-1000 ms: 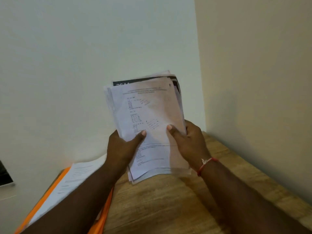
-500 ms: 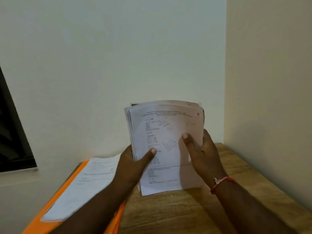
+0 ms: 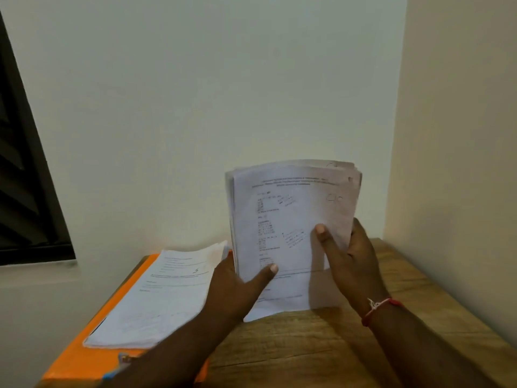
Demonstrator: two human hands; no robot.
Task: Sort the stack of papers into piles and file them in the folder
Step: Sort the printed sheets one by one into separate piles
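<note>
Stack [image 3: 291, 233] upright on tabletop [image 3: 321, 345] | left hand [image 3: 232, 287], right hand [image 3: 349, 261]: grips closed on stack | square edges; folder [image 3: 84, 362] left.

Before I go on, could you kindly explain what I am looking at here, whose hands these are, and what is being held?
There is no machine here: a person wears a camera on the head, and it looks forward and down, so you see their own two bare hands from above. The left hand and the right hand together hold a stack of papers upright, its lower edge at or just above a wooden table that sits in a corner between two walls. On the table's left lies an orange folder with another pile of papers lying flat on it. The right wrist wears a red thread band. The dark shape at far left looks like a window. The print is too blurred to read.
</note>
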